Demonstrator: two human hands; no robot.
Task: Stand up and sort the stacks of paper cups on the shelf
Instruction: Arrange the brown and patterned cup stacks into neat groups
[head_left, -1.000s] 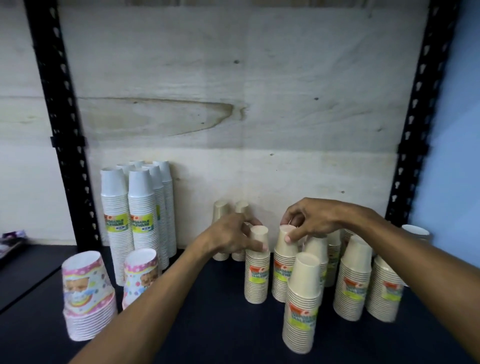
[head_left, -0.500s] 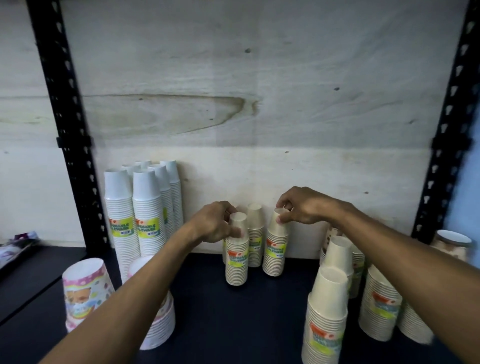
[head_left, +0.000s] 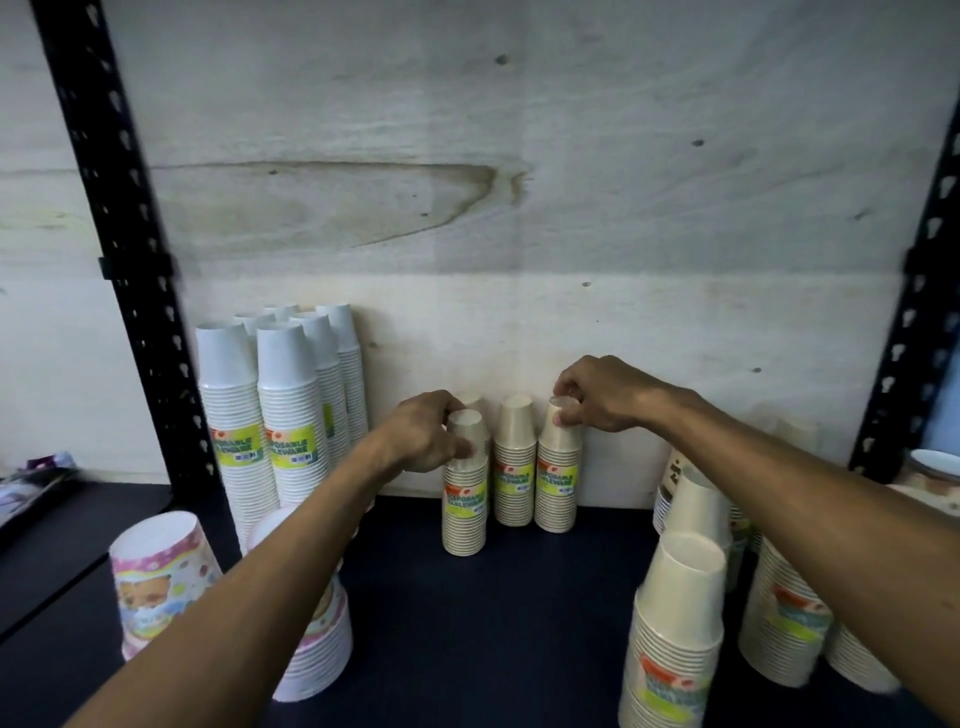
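Note:
Three short stacks of small beige cups stand upright at the back of the dark shelf (head_left: 498, 613), near the plywood wall. My left hand (head_left: 423, 436) grips the top of the left small stack (head_left: 465, 512), which stands slightly forward. My right hand (head_left: 597, 395) pinches the top of the right small stack (head_left: 558, 483) by the wall. The middle small stack (head_left: 515, 470) stands free between them. Another beige stack is partly hidden behind my left hand.
Tall white cup stacks (head_left: 260, 431) stand at the back left. Pink patterned cup stacks (head_left: 161, 571) sit front left, one partly under my left arm. Larger beige stacks (head_left: 675, 634) crowd the front right. Black slotted posts (head_left: 130, 260) flank the shelf.
Both hands carried the two small beige stacks from the right cluster leftward and back toward the wall. They now stand beside the middle stack, still held.

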